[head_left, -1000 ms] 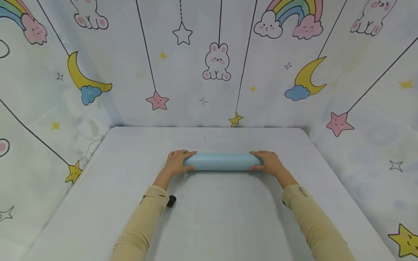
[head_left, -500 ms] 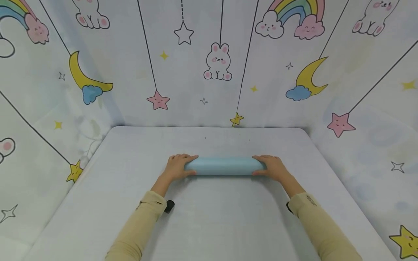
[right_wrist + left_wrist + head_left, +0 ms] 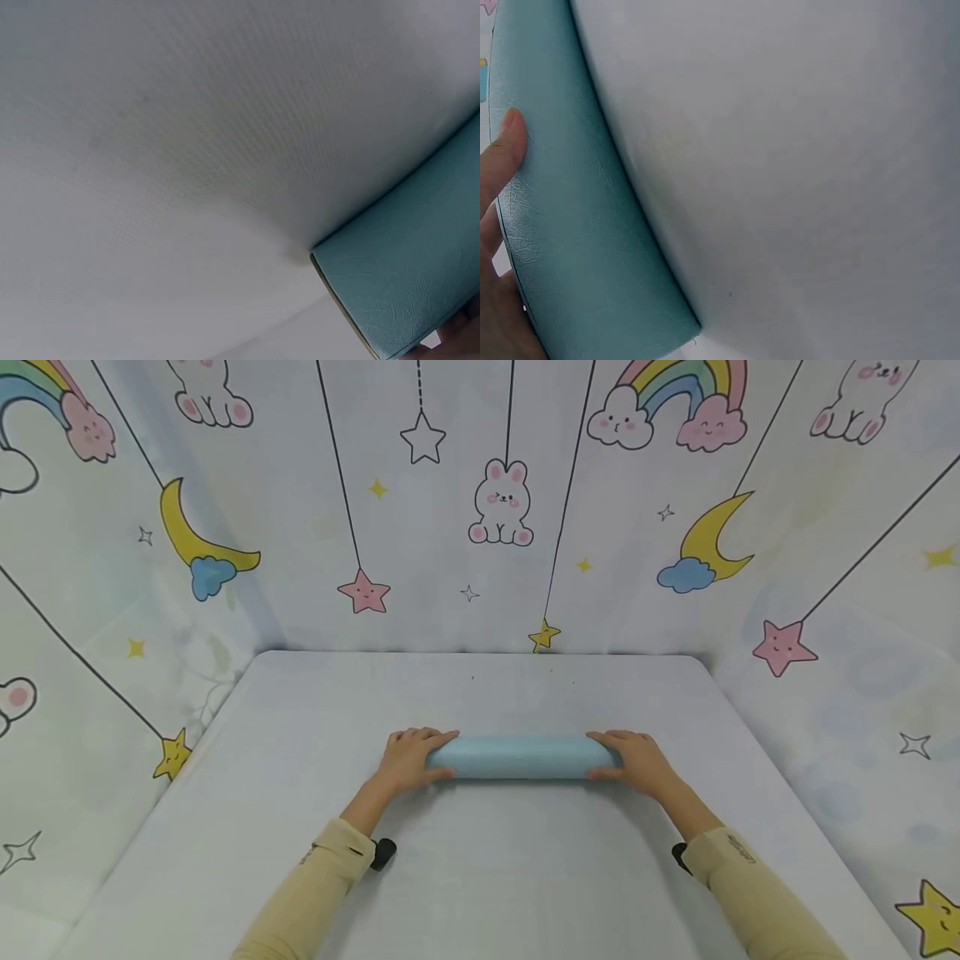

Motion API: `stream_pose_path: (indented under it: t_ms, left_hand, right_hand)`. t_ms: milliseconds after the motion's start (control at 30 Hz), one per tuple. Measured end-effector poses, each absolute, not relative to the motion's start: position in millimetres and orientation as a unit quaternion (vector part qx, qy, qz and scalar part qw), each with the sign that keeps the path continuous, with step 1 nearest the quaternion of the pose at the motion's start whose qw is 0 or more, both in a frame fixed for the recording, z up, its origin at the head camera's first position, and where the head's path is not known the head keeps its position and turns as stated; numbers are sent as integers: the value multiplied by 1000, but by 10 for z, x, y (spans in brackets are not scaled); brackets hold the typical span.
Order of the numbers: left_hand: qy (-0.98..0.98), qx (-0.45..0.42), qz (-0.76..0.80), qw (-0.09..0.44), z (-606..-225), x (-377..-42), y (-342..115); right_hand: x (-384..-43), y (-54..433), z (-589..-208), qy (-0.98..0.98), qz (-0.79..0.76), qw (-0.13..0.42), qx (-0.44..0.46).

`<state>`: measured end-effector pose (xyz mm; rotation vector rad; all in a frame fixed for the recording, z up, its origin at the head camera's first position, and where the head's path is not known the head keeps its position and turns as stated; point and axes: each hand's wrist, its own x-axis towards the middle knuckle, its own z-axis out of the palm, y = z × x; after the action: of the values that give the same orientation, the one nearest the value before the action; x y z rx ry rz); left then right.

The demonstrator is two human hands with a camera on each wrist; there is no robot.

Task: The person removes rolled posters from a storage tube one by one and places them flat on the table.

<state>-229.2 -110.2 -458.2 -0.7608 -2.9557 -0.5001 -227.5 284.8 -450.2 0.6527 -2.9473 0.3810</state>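
Observation:
A light blue rolled-up mat (image 3: pixel 521 757) with a leather-like grain lies crosswise on the white table. My left hand (image 3: pixel 407 760) grips its left end, thumb on the near side and fingers over the far side. At the opposite end my right hand (image 3: pixel 639 762) holds it the same way. The left wrist view shows the mat's creased surface (image 3: pixel 585 202) close up, with part of the hand at the left edge. In the right wrist view, the end of the mat (image 3: pixel 405 255) has a pale rim; the fingers are mostly hidden behind it.
The white table (image 3: pixel 517 877) has a few tiny dark specks near its back edge. Behind and at both sides stand pale walls (image 3: pixel 442 543) printed with rabbits, stars, moons and rainbows. A small black device (image 3: pixel 383 854) sits at the left cuff, another (image 3: pixel 681 857) at the right.
Both hands have drawn the rolled-up mat across the table toward the person. The hands have also spread slightly apart in the view, each keeping its grip on its end.

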Motion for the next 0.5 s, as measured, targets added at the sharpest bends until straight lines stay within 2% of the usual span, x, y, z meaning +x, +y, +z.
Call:
stream_pose_path:
  t_ms: [500]
  left_hand:
    - [-947, -279, -157, -2, -4515, -2150, -1123]
  right_hand:
    - [-2119, 2855, -4481, -966, 128, 60, 219]
